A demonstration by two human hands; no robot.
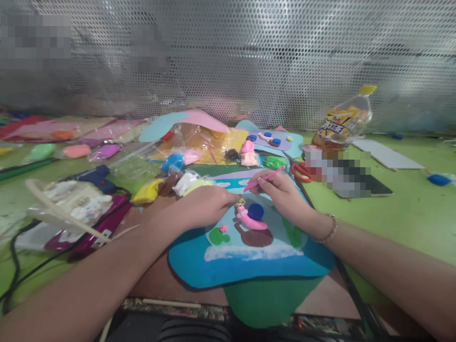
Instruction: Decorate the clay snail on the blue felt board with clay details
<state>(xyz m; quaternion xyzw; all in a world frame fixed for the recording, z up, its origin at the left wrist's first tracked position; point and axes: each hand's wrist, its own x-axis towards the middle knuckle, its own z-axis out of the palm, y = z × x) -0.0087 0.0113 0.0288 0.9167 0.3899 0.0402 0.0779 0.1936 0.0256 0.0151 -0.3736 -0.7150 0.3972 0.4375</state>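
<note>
My right hand grips a slim pink modelling tool, held slantwise above the blue paper picture. My left hand has its fingers pressed together at the head of a pink clay figure; what they pinch, if anything, is hidden. A round dark blue clay piece lies against the figure. Below it is a brown clay patch, with a white clay strip nearer to me. A green clay bush with a pink flower is at the left.
Bagged clay, including a yellow pack and a blue pack, lies beyond my left arm. A glue gun and its cord are farther left. Red-handled scissors, a phone and a tilted drink bottle are at the right.
</note>
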